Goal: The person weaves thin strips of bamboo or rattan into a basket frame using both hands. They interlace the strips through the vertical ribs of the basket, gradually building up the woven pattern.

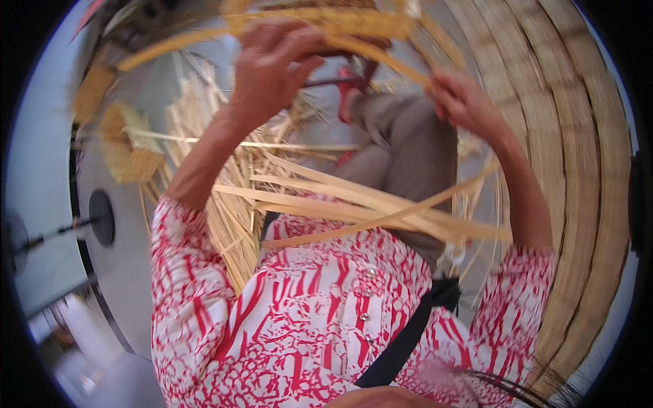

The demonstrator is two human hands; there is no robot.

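Note:
At the top of the view my left hand (279, 64) grips a long yellow bamboo strip (381, 56), its fingers curled over it beside a yellow woven piece (326, 24). My right hand (456, 98) pinches the same strip farther right, where it bends downward; the hand is slightly blurred. The strip arches leftward past my left hand. Several pale loose strips (326, 211) lie across my lap, over the patterned shirt and brown trousers. How the woven piece is supported cannot be made out.
A heap of split strips (211, 156) spreads at left, beside a folded woven piece (129, 139). A black stand with a round base (102, 217) is at the far left. Long mat-like panels (558, 170) line the right. A red sandal (345, 92) shows on a foot ahead.

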